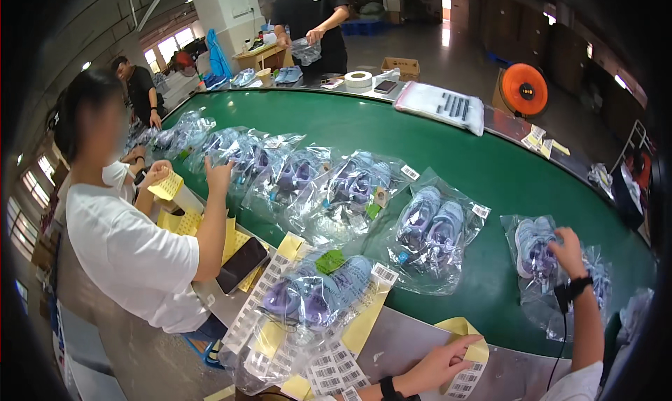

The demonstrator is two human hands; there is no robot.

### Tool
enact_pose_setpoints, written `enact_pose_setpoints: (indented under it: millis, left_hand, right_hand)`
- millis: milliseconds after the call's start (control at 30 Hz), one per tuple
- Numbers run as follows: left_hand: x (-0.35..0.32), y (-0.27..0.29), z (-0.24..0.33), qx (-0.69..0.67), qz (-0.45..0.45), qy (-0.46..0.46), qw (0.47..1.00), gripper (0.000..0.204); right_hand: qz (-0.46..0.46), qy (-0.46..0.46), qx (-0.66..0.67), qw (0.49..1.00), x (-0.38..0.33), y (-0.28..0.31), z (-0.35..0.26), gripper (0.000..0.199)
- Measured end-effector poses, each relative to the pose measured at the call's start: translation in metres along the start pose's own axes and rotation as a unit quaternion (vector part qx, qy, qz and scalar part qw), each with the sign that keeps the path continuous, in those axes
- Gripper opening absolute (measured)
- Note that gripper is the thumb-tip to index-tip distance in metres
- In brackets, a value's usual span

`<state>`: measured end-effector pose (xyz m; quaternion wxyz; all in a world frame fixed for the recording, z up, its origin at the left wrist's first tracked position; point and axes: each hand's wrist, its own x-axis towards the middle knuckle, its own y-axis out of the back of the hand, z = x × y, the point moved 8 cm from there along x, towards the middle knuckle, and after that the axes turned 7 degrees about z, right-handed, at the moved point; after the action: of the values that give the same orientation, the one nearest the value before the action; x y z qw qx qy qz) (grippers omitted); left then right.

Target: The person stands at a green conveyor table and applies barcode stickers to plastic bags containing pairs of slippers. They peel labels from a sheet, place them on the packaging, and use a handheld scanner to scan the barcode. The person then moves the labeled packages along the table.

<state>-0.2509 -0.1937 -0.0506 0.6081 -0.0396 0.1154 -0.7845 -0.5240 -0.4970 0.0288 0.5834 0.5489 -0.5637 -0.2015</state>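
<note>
My left hand [439, 364] is closed on a curled sheet of barcode stickers [465, 378] with yellow backing, low over the metal table edge. At the right, my right hand [567, 252] grips the edge of a clear plastic bag holding a pair of light blue and purple shoes [535, 245]; its fingertips are partly hidden by the angle. Another bagged pair [596, 278] lies partly behind my right wrist. A bagged pair with a green leaf-shaped tag [318, 292] rests on barcode sheets [334, 369] left of my left hand.
Several bagged shoe pairs [432, 226] line the green belt [336, 117]. A person in a white shirt [129, 250] works at the left, beside a black phone [242, 264]. Across the belt stand a person in black [311, 16], a stack of plastic bags [441, 105] and an orange fan [523, 89].
</note>
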Motion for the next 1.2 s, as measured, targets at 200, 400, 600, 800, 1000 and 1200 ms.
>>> enact_pose_setpoints:
  millis: [200, 400, 600, 800, 1000, 1200]
  left_hand:
    - [-0.002, -0.007, 0.020, 0.020, 0.002, -0.057, 0.998, 0.034]
    - [0.000, 0.009, 0.002, 0.064, 0.050, -0.027, 0.996, 0.031]
    - [-0.003, 0.032, -0.003, 0.074, 0.129, 0.000, 0.989, 0.028]
    - [-0.002, 0.018, 0.015, 0.094, 0.131, -0.016, 0.987, 0.023]
    - [0.005, 0.013, 0.014, 0.104, 0.142, -0.042, 0.983, 0.019]
    - [-0.001, 0.033, 0.028, 0.127, 0.155, -0.049, 0.978, 0.018]
  right_hand:
    - [0.052, -0.177, 0.178, 0.967, -0.086, -0.042, 0.057, 0.048]
    - [-0.074, -0.254, 0.334, 0.905, -0.071, -0.077, -0.089, 0.045]
    - [-0.037, -0.072, 0.386, 0.919, -0.102, -0.010, -0.213, 0.027]
    - [-0.097, -0.057, 0.320, 0.941, -0.184, 0.021, -0.237, 0.012]
    - [-0.044, -0.114, 0.342, 0.932, -0.195, 0.032, -0.224, 0.010]
    - [-0.022, -0.072, 0.299, 0.951, -0.193, 0.023, -0.253, 0.008]
